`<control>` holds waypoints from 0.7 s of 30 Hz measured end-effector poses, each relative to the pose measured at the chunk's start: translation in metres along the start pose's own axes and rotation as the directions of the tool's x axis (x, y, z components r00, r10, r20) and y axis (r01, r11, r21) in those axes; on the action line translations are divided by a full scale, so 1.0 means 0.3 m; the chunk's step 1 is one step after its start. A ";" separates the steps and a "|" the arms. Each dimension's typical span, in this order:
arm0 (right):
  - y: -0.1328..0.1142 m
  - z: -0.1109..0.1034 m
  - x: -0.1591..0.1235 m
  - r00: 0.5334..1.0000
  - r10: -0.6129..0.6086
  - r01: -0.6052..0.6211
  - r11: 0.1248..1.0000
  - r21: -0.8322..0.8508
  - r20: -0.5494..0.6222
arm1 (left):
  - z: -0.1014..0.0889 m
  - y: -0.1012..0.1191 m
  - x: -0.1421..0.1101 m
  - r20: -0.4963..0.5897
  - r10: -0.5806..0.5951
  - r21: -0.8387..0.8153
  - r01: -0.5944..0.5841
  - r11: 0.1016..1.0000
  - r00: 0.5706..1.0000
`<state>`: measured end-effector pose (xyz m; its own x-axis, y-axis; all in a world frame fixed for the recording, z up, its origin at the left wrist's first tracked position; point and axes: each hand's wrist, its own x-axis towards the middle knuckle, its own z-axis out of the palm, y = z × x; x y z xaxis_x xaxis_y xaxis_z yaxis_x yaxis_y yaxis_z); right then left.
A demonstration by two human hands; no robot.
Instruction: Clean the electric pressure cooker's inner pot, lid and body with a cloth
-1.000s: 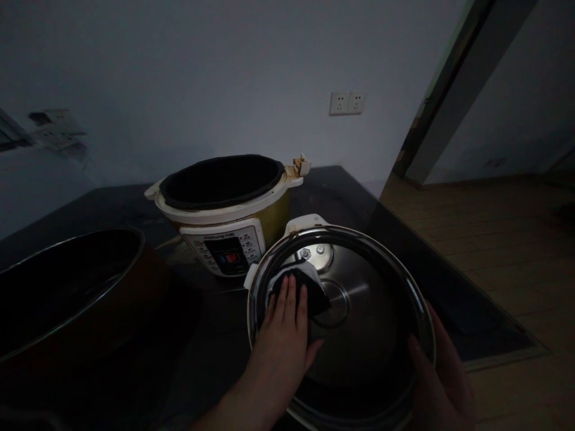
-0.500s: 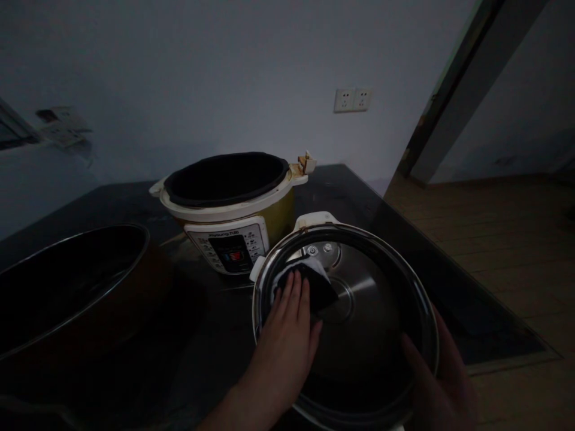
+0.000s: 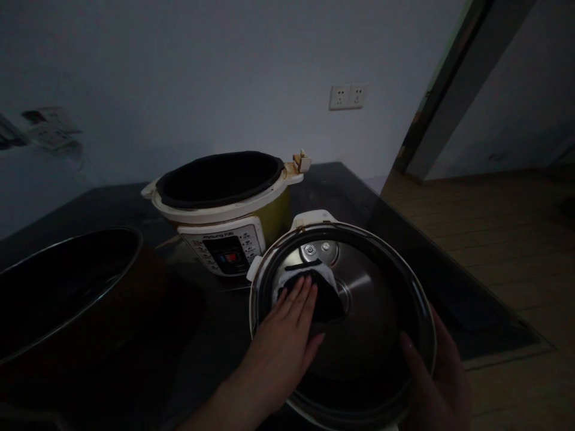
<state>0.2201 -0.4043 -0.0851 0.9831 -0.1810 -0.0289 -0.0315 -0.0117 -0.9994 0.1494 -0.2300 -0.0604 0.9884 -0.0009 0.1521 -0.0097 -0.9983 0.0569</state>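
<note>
My left hand (image 3: pixel 285 332) lies on a black-and-white cloth (image 3: pixel 330 304), pressing it with nearly straight fingers against the inner face of a round pressure cooker lid (image 3: pixel 368 299). The lid is tilted toward me, its metal inside and dark sealing ring showing. On its right edge my right hand (image 3: pixel 438 377) grips the rim, thumb on the inside and fingers behind, partly lost in shadow. Behind the lid stands the electric pressure cooker (image 3: pixel 233 212), uncovered, with a dark interior and a front control panel (image 3: pixel 224 245).
A large dark pot (image 3: pixel 135 269) stands at the left on the black tabletop (image 3: pixel 327 185). Wall sockets (image 3: pixel 348 97) are on the wall behind, with more fittings (image 3: pixel 54 129) at far left. Past the table's right edge lies a wooden floor (image 3: pixel 485 233). The room is dim.
My left hand and the cloth have slid slightly right across the lid's inner face. My right hand keeps its hold on the rim. The view has shifted a little.
</note>
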 end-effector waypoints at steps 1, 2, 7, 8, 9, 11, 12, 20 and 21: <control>0.002 0.000 0.003 1.000 -0.014 0.014 1.000 0.008 0.000 | -0.005 -0.001 0.004 0.008 0.009 -0.003 -0.009 1.000 1.000; 0.001 -0.001 0.005 1.000 -0.021 0.021 1.000 0.019 -0.005 | -0.009 -0.002 0.009 0.011 0.020 -0.004 -0.020 1.000 1.000; -0.027 -0.015 0.020 0.996 0.074 -0.080 0.989 0.123 0.049 | 0.016 0.005 0.014 -0.037 0.046 0.064 -0.043 0.997 0.998; -0.032 -0.022 0.028 0.994 0.091 -0.097 0.989 0.112 0.058 | 0.025 0.010 0.009 -0.054 0.043 0.086 -0.038 0.996 0.998; -0.035 -0.029 0.038 0.993 0.102 -0.107 0.991 0.084 0.061 | 0.034 0.015 0.003 -0.070 0.037 0.106 -0.030 0.994 0.997; -0.036 -0.042 0.062 0.994 0.093 -0.094 0.995 0.016 0.065 | 0.049 0.025 -0.007 -0.094 0.030 0.139 -0.016 0.990 0.995; -0.035 -0.046 0.074 0.993 0.087 -0.086 0.996 -0.017 0.081 | 0.055 0.029 -0.012 -0.105 0.028 0.153 -0.011 0.988 0.994; -0.021 -0.022 0.111 0.983 -0.069 0.080 0.995 -0.059 0.173 | 0.057 0.035 -0.013 -0.147 0.064 0.202 -0.034 0.979 0.987; -0.019 -0.020 0.111 0.982 -0.087 0.099 0.993 -0.067 0.169 | 0.052 0.035 -0.010 -0.140 0.066 0.197 -0.037 0.980 0.988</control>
<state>0.2519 -0.4163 -0.0803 0.9984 -0.0110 0.0552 0.0539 -0.0951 -0.9940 0.1486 -0.2415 -0.0758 0.9545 -0.0582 0.2924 -0.0162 -0.9894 -0.1441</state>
